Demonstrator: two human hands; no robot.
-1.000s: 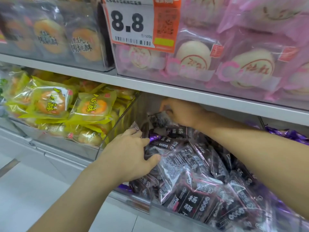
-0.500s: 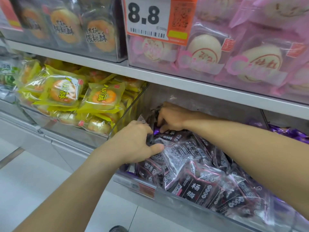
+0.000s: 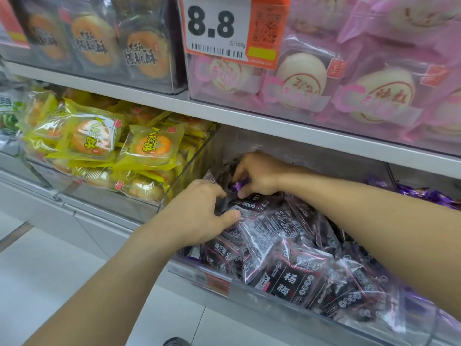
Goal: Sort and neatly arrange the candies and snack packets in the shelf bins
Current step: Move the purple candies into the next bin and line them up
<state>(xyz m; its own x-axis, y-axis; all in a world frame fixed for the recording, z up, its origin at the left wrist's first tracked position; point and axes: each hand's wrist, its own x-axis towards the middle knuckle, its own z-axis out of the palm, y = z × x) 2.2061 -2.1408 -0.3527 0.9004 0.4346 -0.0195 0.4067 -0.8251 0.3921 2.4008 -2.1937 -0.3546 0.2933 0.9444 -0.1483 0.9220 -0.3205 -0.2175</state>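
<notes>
- Purple candy point(image 3: 238, 185) at the back left corner of the clear bin point(image 3: 274, 299), lying among the dark plum packets point(image 3: 287, 275), pinched in the right hand point(image 3: 259, 174).
- Right grip curled, narrow, closed around the purple wrapper.
- Left hand point(image 3: 199, 216) just beside it, near the bin's left wall, thumb and fingers curled onto a dark packet; grip narrow, holding that packet.
- Yellow pastry packets point(image 3: 147, 148) heaped in the neighbouring bin to the left.
- Pink-wrapped buns point(image 3: 301, 76) and a price tag point(image 3: 217, 28) reading 8.8 on the shelf above.
</notes>
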